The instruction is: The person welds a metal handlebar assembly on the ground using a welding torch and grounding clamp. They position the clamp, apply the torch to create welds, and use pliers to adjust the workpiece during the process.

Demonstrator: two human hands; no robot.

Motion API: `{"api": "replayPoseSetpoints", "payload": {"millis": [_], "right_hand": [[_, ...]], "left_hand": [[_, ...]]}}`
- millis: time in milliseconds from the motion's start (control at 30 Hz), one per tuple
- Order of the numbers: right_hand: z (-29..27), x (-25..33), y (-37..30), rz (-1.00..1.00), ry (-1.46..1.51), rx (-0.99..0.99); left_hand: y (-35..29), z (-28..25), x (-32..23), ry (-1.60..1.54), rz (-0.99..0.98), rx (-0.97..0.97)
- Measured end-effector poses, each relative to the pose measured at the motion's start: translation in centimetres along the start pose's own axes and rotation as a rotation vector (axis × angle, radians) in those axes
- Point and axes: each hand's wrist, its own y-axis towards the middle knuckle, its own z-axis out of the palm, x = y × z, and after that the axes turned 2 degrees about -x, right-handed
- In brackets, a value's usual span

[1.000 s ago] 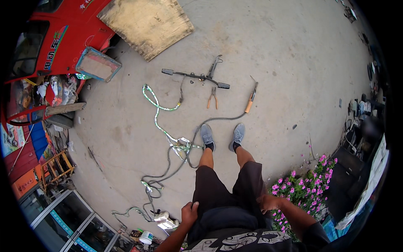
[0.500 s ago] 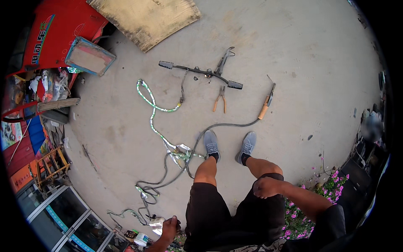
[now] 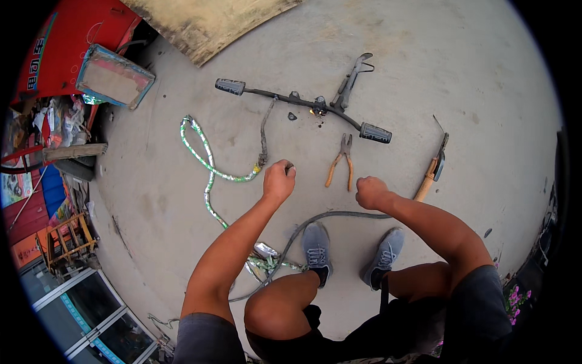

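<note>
My left hand (image 3: 279, 182) hangs above the floor with curled fingers; a small dark bit shows at its fingertips, too small to name. My right hand (image 3: 371, 192) is a loose fist, its inside hidden, just below the pliers (image 3: 344, 159) with orange handles. Ahead lies a dark metal footrest bar (image 3: 288, 101) with ribbed rubber ends and a kickstand-like leg (image 3: 351, 85) beside its middle. A welding electrode holder (image 3: 429, 179) with a thin rod in its jaw lies to the right, partly behind my right forearm. Neither hand touches these tools.
A cable (image 3: 207, 159) wrapped in green-silver tape loops at left, its dark end reaching the bar. The black cable (image 3: 339, 213) crosses before my shoes (image 3: 316, 249). A wooden board (image 3: 206, 30), framed panel (image 3: 115, 76) and red vehicle (image 3: 79, 48) stand far left.
Both hands have moved forward from beside my thighs to over the floor near the pliers. My knees are bent more, and the bar and tools appear larger and closer.
</note>
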Motion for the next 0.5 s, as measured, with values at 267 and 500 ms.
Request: {"api": "replayPoseSetpoints", "payload": {"millis": [267, 500], "right_hand": [[0.1, -1.5, 5.2, 0.022, 0.023, -0.047], [0.3, -2.0, 6.1, 0.041, 0.046, -0.058]], "left_hand": [[12.6, 6.6, 2.1, 0.11, -0.134, -0.327], [15.3, 7.9, 1.3, 0.131, -0.274, -0.427]]}}
